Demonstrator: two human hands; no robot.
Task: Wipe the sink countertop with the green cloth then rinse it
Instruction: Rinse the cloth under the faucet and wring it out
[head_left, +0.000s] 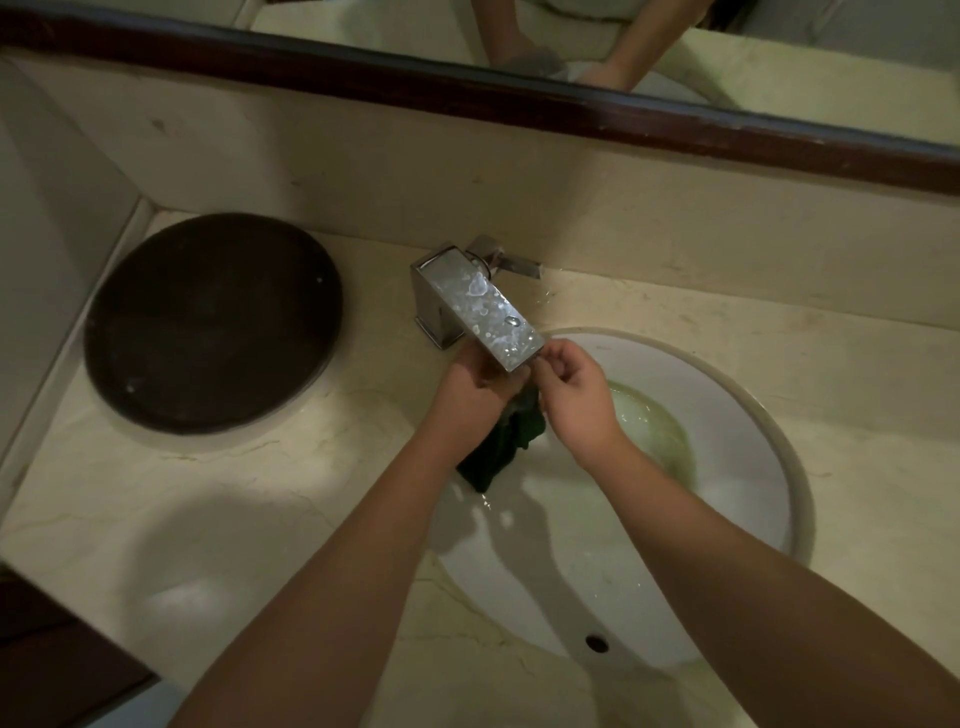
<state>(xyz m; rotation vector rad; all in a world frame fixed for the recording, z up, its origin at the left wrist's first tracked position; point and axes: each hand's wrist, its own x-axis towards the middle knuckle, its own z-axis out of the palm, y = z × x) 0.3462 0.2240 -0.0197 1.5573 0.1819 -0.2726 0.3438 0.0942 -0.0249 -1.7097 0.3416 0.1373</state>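
Note:
A dark green cloth (500, 444) hangs wet and bunched over the white sink basin (727, 415), just under the spout of the square chrome faucet (480, 306). My left hand (470, 392) grips the cloth's upper part from the left. My right hand (576, 395) pinches it from the right, fingers curled close to the spout tip. Greenish water pools in the basin's bottom (649, 421). Drips fall below the cloth. The cloth's top is hidden behind the spout and my fingers.
A round dark brown lid or tray (213, 322) lies on the beige marble countertop (234, 509) at the left. The faucet handle (511, 262) points right, with water drops beside it. A wood-framed mirror (467, 88) runs along the back wall. An overflow hole (596, 643) sits in the basin's near wall.

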